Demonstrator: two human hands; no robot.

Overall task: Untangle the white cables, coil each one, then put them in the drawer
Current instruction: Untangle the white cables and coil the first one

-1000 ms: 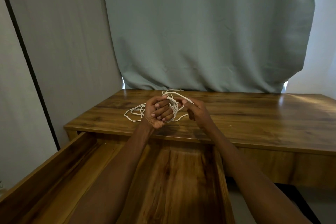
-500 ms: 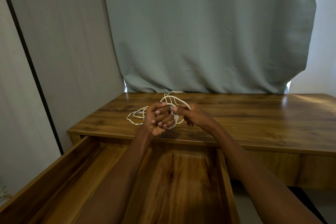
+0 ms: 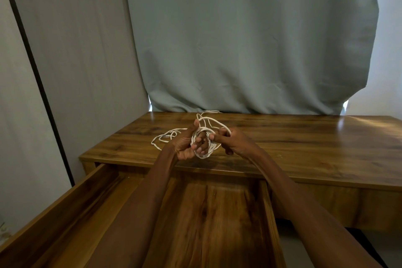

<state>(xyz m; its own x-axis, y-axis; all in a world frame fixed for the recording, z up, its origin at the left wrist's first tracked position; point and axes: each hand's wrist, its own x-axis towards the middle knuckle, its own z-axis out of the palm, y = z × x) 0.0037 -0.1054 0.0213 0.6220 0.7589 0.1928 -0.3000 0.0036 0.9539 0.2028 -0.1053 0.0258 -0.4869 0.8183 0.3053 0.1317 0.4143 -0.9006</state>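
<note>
Your left hand [image 3: 187, 144] grips the coil [image 3: 203, 143] above the bench [image 3: 304, 148], while your right hand [image 3: 233, 142] pinches the free strand arching over from the right, slack cable [image 3: 165, 137] trailing left.

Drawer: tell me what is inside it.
The open drawer shows only bare wooden floor; no cables are in it yet. Both forearms cover part of the floor, so what lies beneath them cannot be seen.
</note>
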